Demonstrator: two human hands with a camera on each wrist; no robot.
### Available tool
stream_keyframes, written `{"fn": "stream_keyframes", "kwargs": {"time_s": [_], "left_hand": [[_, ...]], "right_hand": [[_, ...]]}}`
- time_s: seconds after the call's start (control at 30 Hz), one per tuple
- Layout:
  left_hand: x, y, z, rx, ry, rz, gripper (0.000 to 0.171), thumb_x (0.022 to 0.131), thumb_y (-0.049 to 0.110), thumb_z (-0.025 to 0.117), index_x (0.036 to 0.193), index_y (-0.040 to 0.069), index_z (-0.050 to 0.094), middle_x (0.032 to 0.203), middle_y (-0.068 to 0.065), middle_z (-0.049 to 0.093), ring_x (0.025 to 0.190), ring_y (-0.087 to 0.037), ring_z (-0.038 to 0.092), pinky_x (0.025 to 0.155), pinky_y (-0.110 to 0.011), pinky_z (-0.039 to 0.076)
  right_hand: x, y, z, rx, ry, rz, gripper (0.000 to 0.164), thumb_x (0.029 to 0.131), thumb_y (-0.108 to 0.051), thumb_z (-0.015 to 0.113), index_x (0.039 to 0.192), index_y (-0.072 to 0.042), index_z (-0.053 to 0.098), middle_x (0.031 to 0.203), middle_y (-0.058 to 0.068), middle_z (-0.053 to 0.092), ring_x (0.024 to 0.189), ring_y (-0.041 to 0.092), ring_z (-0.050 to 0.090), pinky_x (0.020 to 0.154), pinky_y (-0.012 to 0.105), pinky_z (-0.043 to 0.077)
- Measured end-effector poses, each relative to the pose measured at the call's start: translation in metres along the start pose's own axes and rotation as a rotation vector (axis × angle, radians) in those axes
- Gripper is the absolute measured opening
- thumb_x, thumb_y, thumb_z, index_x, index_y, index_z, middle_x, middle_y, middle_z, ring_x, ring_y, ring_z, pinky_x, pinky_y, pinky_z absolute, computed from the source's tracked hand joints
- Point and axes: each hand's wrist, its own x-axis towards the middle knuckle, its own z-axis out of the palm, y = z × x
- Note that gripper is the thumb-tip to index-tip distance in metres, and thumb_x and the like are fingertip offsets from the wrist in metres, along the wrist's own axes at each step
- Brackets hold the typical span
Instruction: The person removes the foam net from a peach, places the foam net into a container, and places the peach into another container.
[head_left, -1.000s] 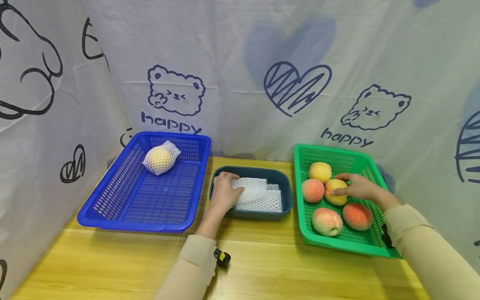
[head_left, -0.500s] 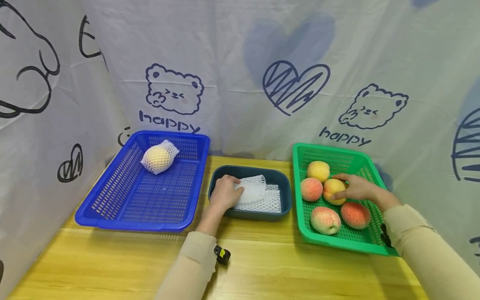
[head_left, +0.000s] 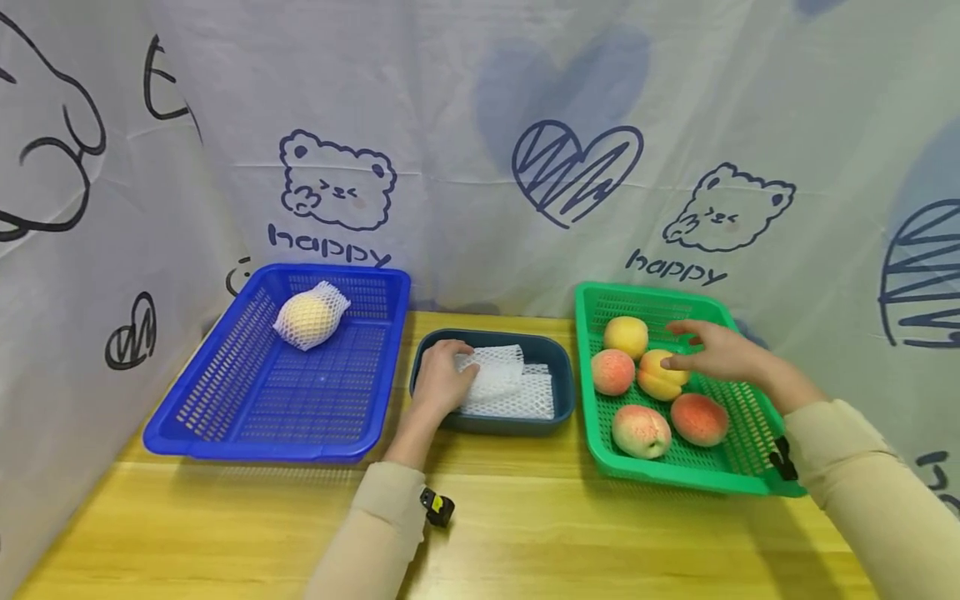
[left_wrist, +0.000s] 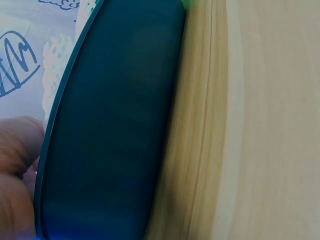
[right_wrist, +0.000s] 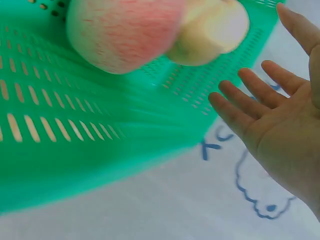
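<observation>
My left hand (head_left: pixel 444 375) reaches into a dark teal tub (head_left: pixel 525 427) and pinches a white foam net sleeve (head_left: pixel 497 372) by its near-left end. More netting lies flat beneath it. The left wrist view shows mostly the tub's outer wall (left_wrist: pixel 110 125), with fingers partly hidden behind the rim. Over the green basket (head_left: pixel 592 433), my right hand (head_left: pixel 723 354) has its fingers spread and holds nothing; in the head view its thumb overlaps a yellow peach (head_left: pixel 660 379). The right wrist view shows the open palm (right_wrist: pixel 285 125) apart from the fruit.
Several other peaches lie in the green basket, among them a red one (head_left: pixel 700 419) and a pale pink one (head_left: pixel 641 432). At left, a blue basket (head_left: pixel 273 454) holds a netted fruit (head_left: pixel 311 317). Printed cloth (head_left: pixel 465 200) hangs behind the wooden table (head_left: pixel 525 533).
My right hand's fingers have come off the yellow peach and spread, and the hand has risen slightly. The left hand's net end has lifted a little. The whole view has shifted slightly.
</observation>
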Motion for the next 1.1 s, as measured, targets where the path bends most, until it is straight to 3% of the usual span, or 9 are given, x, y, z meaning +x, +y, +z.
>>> {"fn": "stream_keyframes", "kwargs": {"time_s": [0.17,0.3,0.4,0.63,0.73,0.93,1.1], "left_hand": [[-0.002,-0.002,-0.004,-0.052,0.063,0.055,0.026,0.099,0.014,0.071,0.123,0.006,0.073,0.14,-0.014,0.06,0.137,-0.037,0.049,0.115,-0.051,0.04],[-0.003,0.0,-0.007,-0.069,0.142,0.129,0.022,0.096,0.01,0.072,0.117,0.003,0.075,0.132,-0.014,0.065,0.13,-0.038,0.056,0.111,-0.05,0.043],[-0.004,0.002,-0.01,-0.067,0.189,0.161,0.02,0.095,0.01,0.074,0.113,0.003,0.076,0.129,-0.013,0.068,0.126,-0.037,0.058,0.109,-0.05,0.044],[-0.013,0.007,-0.017,-0.063,0.221,0.153,0.021,0.097,0.013,0.071,0.115,0.006,0.076,0.131,-0.01,0.067,0.128,-0.035,0.057,0.11,-0.051,0.044],[-0.018,0.009,-0.021,-0.076,0.276,0.174,0.019,0.097,0.014,0.069,0.113,0.007,0.077,0.129,-0.009,0.069,0.125,-0.034,0.059,0.106,-0.051,0.047],[-0.032,0.012,-0.034,-0.093,0.409,0.273,0.018,0.095,0.012,0.071,0.113,0.007,0.075,0.118,-0.012,0.069,0.111,-0.035,0.063,0.094,-0.051,0.05],[-0.046,0.013,-0.05,-0.113,0.443,0.347,0.022,0.094,0.008,0.072,0.115,0.003,0.071,0.113,-0.015,0.067,0.102,-0.034,0.062,0.087,-0.05,0.051]], "right_hand": [[-0.011,-0.016,-0.008,-0.011,0.068,-0.017,0.075,0.101,-0.039,0.069,0.154,0.005,0.04,0.153,0.031,0.044,0.134,0.054,0.046,0.104,0.068,0.044],[-0.025,-0.03,-0.002,0.018,0.108,-0.036,0.072,0.102,-0.039,0.068,0.154,0.004,0.041,0.153,0.03,0.044,0.135,0.052,0.046,0.104,0.068,0.044],[-0.037,-0.039,0.009,0.045,0.129,-0.055,0.068,0.103,-0.037,0.067,0.153,0.002,0.044,0.154,0.028,0.044,0.136,0.051,0.046,0.105,0.067,0.044],[-0.068,-0.054,0.035,0.04,0.214,-0.094,0.06,0.103,-0.037,0.066,0.149,-0.001,0.05,0.15,0.026,0.05,0.132,0.048,0.049,0.101,0.066,0.046],[-0.081,-0.061,0.046,0.059,0.249,-0.086,0.058,0.105,-0.039,0.062,0.149,-0.003,0.051,0.149,0.024,0.05,0.129,0.047,0.052,0.098,0.066,0.047],[-0.101,-0.07,0.073,0.075,0.346,-0.091,0.045,0.108,-0.033,0.058,0.143,-0.004,0.058,0.136,0.02,0.059,0.116,0.041,0.061,0.091,0.062,0.054],[-0.115,-0.073,0.096,0.038,0.402,-0.069,0.037,0.109,-0.032,0.056,0.133,-0.005,0.065,0.132,0.018,0.061,0.117,0.043,0.062,0.091,0.063,0.052]]}}
